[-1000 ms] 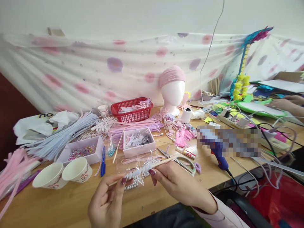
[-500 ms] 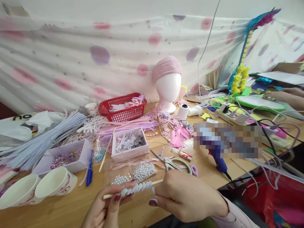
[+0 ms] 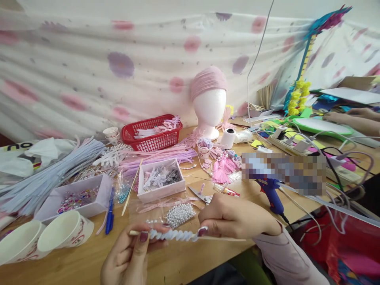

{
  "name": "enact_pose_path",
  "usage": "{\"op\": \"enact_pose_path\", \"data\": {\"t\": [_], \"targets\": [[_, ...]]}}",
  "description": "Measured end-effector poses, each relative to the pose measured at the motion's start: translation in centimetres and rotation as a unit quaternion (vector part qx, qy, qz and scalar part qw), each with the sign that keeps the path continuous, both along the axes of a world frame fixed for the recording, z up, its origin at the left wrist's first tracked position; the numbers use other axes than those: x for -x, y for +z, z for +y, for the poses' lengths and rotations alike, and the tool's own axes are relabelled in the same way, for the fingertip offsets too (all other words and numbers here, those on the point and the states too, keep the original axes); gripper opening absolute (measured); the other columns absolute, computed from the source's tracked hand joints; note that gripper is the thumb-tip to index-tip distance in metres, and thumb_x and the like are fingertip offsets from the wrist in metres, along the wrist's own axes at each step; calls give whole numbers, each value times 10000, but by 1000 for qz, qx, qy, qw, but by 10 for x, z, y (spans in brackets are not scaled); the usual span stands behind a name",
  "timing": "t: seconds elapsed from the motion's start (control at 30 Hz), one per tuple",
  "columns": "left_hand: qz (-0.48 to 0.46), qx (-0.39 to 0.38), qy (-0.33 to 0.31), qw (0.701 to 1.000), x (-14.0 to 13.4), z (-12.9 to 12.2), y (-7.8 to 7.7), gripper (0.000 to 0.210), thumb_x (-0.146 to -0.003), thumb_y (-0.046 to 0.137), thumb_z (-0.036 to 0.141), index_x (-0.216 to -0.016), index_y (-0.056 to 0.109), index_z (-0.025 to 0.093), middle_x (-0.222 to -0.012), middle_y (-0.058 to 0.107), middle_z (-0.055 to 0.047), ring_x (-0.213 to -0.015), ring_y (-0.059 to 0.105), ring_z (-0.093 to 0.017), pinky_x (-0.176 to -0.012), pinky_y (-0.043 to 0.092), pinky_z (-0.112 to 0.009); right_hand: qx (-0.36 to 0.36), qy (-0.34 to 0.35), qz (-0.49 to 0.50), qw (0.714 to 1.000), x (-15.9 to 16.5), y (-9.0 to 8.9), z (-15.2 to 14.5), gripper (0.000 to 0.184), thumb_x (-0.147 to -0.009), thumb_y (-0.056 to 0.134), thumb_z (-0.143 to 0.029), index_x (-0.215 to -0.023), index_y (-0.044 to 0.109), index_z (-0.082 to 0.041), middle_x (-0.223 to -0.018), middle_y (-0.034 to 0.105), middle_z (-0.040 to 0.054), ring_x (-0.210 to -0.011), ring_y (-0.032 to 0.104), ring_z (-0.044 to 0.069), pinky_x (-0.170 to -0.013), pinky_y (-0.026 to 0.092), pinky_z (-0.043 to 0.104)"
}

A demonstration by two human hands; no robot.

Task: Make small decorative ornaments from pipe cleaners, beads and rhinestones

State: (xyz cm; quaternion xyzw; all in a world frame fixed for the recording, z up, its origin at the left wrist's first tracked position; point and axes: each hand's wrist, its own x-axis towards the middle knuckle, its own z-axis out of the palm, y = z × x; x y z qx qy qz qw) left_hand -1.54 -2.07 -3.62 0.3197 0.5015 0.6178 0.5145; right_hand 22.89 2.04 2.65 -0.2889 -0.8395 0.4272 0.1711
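In the head view, our left hand is at the bottom middle of the frame, its grip clamped on a wooden stick near the stick's left tip. Our right hand, right of centre, has its grip pinched on the right end of a pale blue coil. That coil is wound around the stick, between our 2 hands, held above the desk.

We judge the winding well along: the turns between our hands form a continuous spiral, and we see no long loose tail. The wood right of the coil looks bare — whether more winding is left, we cannot tell. A bundle of pale blue strips lies unwound at the left of the frame; scissors lie just beside our right hand, partly hidden behind it.
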Motion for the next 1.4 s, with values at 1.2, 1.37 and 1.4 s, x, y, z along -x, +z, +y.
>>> {"op": "enact_pose_path", "data": {"t": [1.2, 1.37, 1.4], "targets": [[17, -209, 71, 975, -23, -9, 5, 154, -812, 776, 350, -795, 711, 212, -703, 751, 19, -699, 730, -129, -737, 616, -196, -138, -29, -183, 973, 19, 24, -30, 202, -806, 518, -117, -636, 457, -208, -521, 405, -47, -489, 280, 114, -485, 177, 276], [-145, -107, -104, 978, -12, 6, 13, 198, -701, 867, 329, -767, 731, 201, -625, 701, 22, -575, 704, -105, -610, 604, -143, 94, 167, 47, 980, 18, 20, -15, 397, -867, 488, -156, -546, 264, -228, -530, 264, -63, -499, 258, 104, -492, 243, 269], [-178, -93, -98, 975, -14, 8, 14, 234, -644, 903, 311, -769, 738, 202, -632, 715, 22, -568, 707, -105, -585, 598, -132, 151, 161, 103, 970, 21, 11, -13, 406, -882, 503, -190, -536, 295, -231, -521, 261, -67, -486, 257, 100, -481, 235, 272]]}}
